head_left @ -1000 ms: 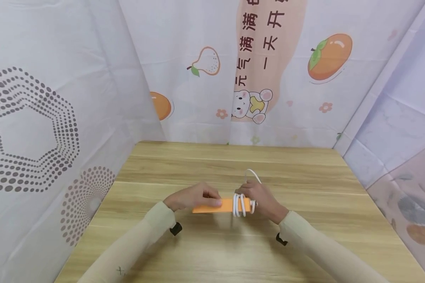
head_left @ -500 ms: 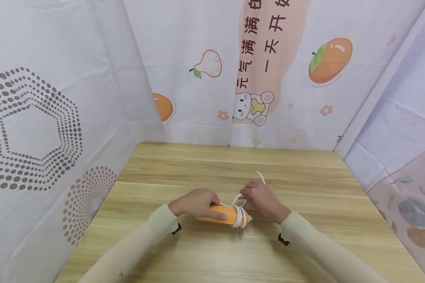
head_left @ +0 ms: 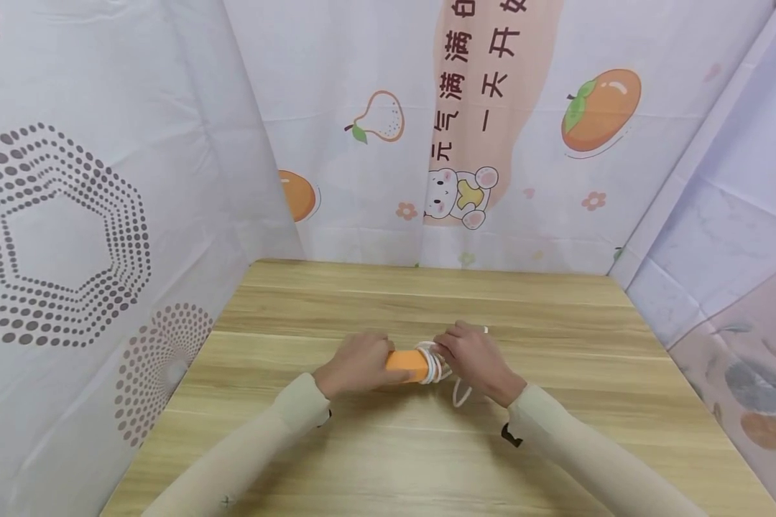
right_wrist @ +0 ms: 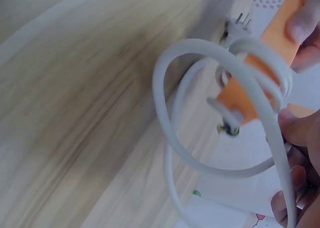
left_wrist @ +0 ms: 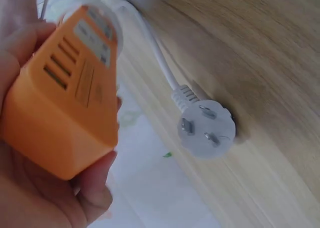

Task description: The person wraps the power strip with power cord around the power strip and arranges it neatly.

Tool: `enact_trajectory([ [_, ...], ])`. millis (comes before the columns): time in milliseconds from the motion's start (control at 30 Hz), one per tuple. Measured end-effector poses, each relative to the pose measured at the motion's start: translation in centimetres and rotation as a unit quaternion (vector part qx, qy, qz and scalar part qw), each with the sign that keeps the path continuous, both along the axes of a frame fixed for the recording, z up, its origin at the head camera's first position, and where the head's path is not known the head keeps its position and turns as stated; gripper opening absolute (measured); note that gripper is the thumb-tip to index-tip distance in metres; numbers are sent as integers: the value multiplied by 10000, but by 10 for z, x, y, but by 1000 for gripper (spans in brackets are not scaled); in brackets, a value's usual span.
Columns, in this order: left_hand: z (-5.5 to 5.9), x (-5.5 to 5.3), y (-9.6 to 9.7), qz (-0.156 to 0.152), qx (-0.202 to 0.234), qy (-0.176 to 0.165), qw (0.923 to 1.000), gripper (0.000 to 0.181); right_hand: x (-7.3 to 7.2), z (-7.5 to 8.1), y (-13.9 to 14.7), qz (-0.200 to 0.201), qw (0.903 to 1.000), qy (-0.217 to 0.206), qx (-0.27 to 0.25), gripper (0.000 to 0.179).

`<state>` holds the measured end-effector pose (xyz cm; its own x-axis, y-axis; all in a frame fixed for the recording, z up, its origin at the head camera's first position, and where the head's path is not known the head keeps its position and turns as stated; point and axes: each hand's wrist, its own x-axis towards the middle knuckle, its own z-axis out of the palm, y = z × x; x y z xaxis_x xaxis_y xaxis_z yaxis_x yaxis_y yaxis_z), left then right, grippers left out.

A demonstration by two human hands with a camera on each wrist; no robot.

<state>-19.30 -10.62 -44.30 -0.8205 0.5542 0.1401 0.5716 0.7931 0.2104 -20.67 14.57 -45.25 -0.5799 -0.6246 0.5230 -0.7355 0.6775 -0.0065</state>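
My left hand (head_left: 357,365) grips an orange power strip (head_left: 404,365), thumb along its near side. Several turns of white cord (head_left: 432,366) circle the strip's right end. Right beside those turns, my right hand (head_left: 473,357) pinches the cord, and a loose loop (right_wrist: 161,95) of it hangs in the right wrist view. In the left wrist view the strip's slotted, labelled face (left_wrist: 85,78) shows. The white three-pin plug (left_wrist: 206,129) lies just beyond it, close over the wood, its prongs facing the camera.
Both hands work above a wood-grain table (head_left: 388,459). A white curtain (head_left: 336,187) printed with fruit and characters hangs at the table's back edge, and further sheets (head_left: 187,143) stand at the left and right sides.
The strip has moved up and slightly left since half a second ago. My right hand swings the cord round the strip's end, and a loop now hangs below that hand.
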Motion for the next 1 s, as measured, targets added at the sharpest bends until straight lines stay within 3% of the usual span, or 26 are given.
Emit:
enact_trajectory([
  [233,-3,-3,0,590,-234,1040,9925,59,0,7,-7,-468,9985,-190,-197,11],
  [400,-5,-11,-7,1286,-59,1428,9813,61,2,8,-11,-538,9977,-253,-340,7],
  [500,-4,-14,-13,1528,404,1275,9792,60,4,4,-12,-409,9984,-202,-347,9],
  [700,1,-18,-20,1748,1522,587,9710,57,6,-5,-8,-144,9982,-194,-551,12],
  [867,5,-17,-21,1803,1822,206,9664,61,4,-7,-6,-165,9980,-159,-593,9],
  [1000,7,-17,-20,1810,1995,113,9630,58,3,-5,-5,-147,9973,-216,-692,7],
])
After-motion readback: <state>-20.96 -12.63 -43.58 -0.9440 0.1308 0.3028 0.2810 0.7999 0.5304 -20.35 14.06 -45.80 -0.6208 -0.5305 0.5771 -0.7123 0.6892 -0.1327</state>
